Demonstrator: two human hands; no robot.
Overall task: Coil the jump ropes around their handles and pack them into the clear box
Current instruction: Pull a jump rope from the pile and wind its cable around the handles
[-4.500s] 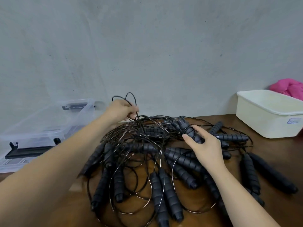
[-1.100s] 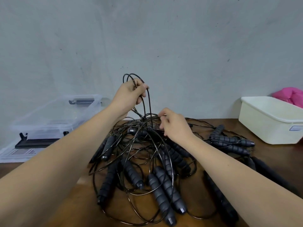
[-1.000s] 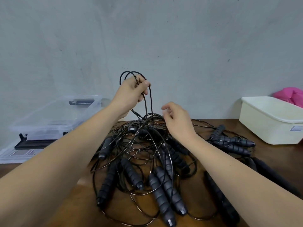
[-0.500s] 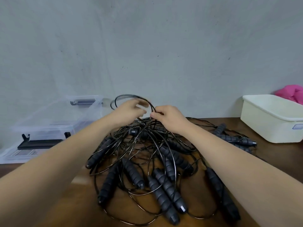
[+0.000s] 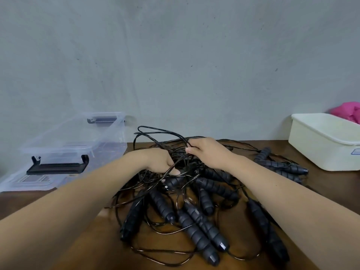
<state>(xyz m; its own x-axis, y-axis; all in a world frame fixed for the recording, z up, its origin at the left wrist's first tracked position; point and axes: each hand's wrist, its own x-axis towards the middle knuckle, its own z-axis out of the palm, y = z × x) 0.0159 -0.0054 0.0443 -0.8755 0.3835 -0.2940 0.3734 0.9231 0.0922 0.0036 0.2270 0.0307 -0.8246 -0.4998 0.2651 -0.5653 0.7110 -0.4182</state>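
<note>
A tangled heap of black jump ropes [image 5: 194, 193] with several dark ridged handles lies on the brown table [image 5: 58, 240]. My left hand [image 5: 158, 161] reaches down into the top of the heap, its fingers curled among the thin cords. My right hand [image 5: 204, 151] pinches a loop of black cord [image 5: 155, 131] that arches up and left at the back of the heap. The clear box [image 5: 78, 141] stands open at the back left, with black latches on its ends.
The clear lid [image 5: 21, 182] lies flat in front of the clear box. A white plastic tub [image 5: 327, 139] sits at the back right, with pink cloth [image 5: 348, 112] behind it. A grey wall closes the back of the table.
My left hand has dropped from the raised cord loop down into the heap. My right hand now holds that loop, which sits lower than before.
</note>
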